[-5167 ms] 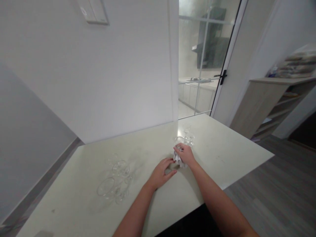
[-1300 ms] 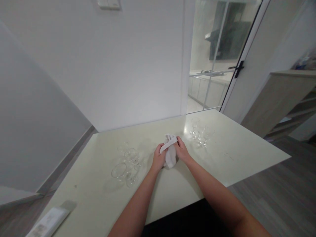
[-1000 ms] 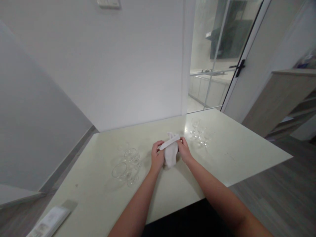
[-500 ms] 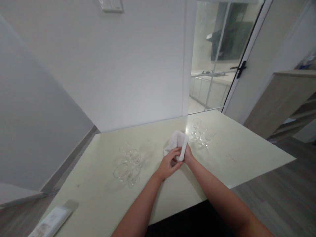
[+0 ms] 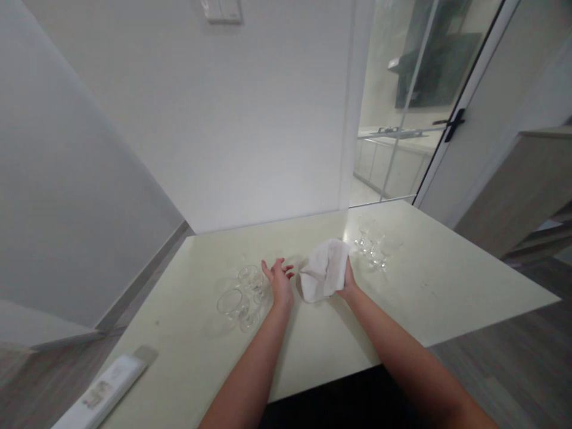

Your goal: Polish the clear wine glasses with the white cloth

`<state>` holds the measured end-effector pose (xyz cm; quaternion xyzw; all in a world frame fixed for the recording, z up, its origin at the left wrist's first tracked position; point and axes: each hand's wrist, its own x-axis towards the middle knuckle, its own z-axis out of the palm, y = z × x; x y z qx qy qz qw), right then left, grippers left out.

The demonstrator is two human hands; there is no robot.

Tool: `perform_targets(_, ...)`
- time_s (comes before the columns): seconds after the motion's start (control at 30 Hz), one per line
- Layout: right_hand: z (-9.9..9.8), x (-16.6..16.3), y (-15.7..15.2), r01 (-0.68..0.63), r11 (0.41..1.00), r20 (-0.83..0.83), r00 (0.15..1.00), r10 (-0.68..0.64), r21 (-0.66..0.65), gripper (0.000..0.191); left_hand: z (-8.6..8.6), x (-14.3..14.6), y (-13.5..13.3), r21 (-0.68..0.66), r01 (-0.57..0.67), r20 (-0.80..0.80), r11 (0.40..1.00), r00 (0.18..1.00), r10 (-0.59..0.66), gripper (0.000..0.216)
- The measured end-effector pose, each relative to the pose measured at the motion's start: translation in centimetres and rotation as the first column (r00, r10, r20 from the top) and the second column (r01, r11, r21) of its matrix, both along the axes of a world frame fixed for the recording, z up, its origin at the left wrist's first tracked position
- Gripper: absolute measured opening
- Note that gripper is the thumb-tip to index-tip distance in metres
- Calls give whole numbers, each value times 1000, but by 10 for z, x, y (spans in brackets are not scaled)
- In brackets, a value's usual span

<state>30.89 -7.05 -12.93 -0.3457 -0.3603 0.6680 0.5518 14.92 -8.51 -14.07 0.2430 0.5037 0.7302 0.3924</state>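
My right hand (image 5: pixel 347 280) holds a white cloth (image 5: pixel 324 269) spread above the pale table (image 5: pixel 313 333); the cloth hides most of its fingers. My left hand (image 5: pixel 279 280) hovers open, fingers apart, just right of a cluster of clear stemmed glasses (image 5: pixel 243 292). It touches none of them. A second group of clear glasses (image 5: pixel 375 247) stands on the table to the right of the cloth, toward the far edge.
A flat white packet (image 5: pixel 100 393) lies at the table's near left corner. A white wall runs behind the table, with a glass door (image 5: pixel 415 101) at the back right and a wooden shelf unit (image 5: pixel 518 185) on the right. Grey floor lies beyond the right edge.
My left hand has let go of the cloth and moved left toward the glasses, opening out. The cloth now hangs unfolded from my right hand alone. The view has shifted left.
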Motion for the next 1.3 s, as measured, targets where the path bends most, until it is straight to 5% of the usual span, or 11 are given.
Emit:
perform_targets(0.13,1,-1,-1,-12,999,130,992,8,30,86,-9,-6,3,-23,-59,-59,998,997,57,72)
perform_targets(0.4,3,-3,-4,21,999,-31,999,-22,-36,67,-9,-6,0,-48,-146,-12,988,989,146,70)
perform_targets(1.3,-8,-8,1,-111,986,-250,965,78,-121,59,-9,-23,18,32,-253,175,967,954,244,58)
